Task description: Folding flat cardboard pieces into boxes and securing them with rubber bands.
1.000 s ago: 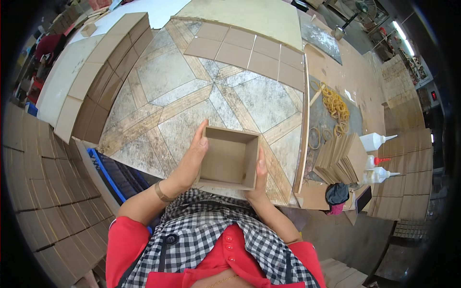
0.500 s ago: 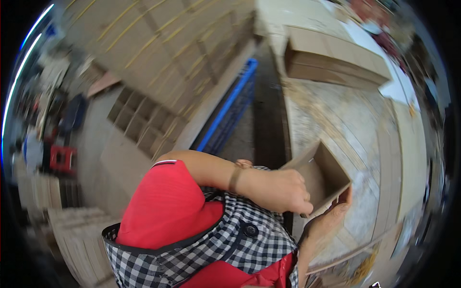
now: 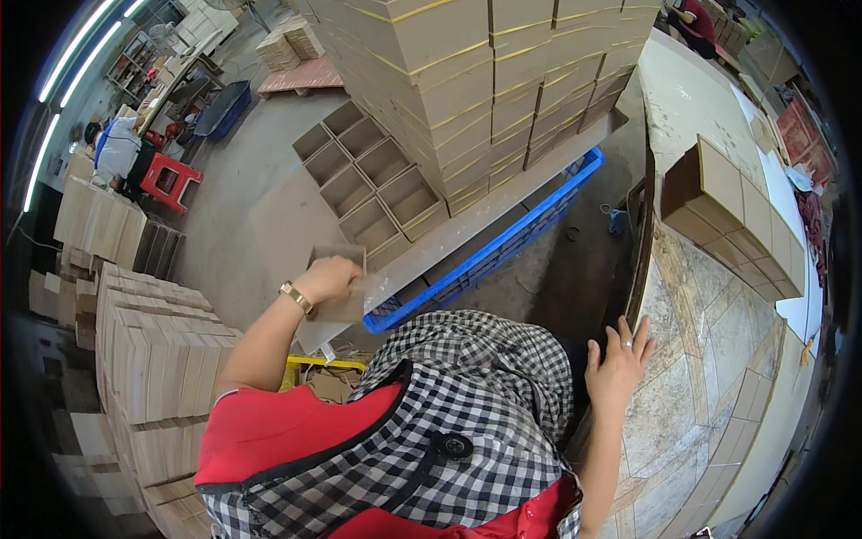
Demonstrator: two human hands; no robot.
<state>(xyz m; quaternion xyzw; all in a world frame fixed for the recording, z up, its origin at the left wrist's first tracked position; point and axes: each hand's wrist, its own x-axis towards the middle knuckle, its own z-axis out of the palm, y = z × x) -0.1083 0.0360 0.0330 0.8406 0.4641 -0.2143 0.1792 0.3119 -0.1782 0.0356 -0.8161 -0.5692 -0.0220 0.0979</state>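
My left hand [image 3: 328, 280] grips the wall of a small open brown cardboard box [image 3: 343, 310], slightly blurred, low at the left. Just beyond it, several open boxes of the same kind [image 3: 386, 193] stand in a block on a flat board, against a tall stack. Over on the right, my right hand [image 3: 614, 366] rests at the edge of the worktable [image 3: 669, 386], fingers spread and holding nothing.
A tall stack of boxes with yellow strips [image 3: 467, 99] rises ahead. A blue plastic crate [image 3: 503, 247] lies beside it. On the worktable stands a row of joined boxes [image 3: 732, 220]. Stacked pale panels [image 3: 171, 359], a red stool [image 3: 169, 180] and another person [image 3: 117, 148] are at left.
My left hand has swung from the worktable to the left, carrying the box. My right hand has let go of the box and now lies at the table edge. The view has turned left.
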